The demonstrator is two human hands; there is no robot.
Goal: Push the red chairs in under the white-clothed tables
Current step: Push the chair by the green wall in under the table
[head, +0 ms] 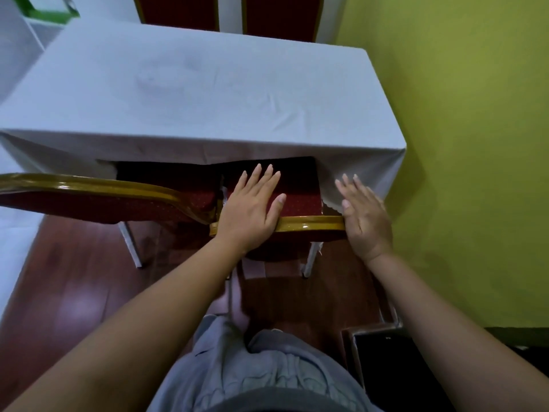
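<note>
A white-clothed table [208, 93] fills the upper middle of the head view. A red chair with a gold frame [309, 223] stands at its near right side, its seat partly under the cloth. My left hand [252, 209] lies flat over the left end of that chair's gold top rail, fingers spread. My right hand [364, 215] rests flat at the rail's right end, fingers apart, beside the hanging cloth. A second red chair [98, 200] stands just to the left, also close to the table.
A yellow-green wall [475, 144] runs along the right, close to the table. Two more red chair backs [282, 13] stand beyond the far edge. A dark box [386, 358] sits on the red-brown wooden floor [74, 278] near my right leg.
</note>
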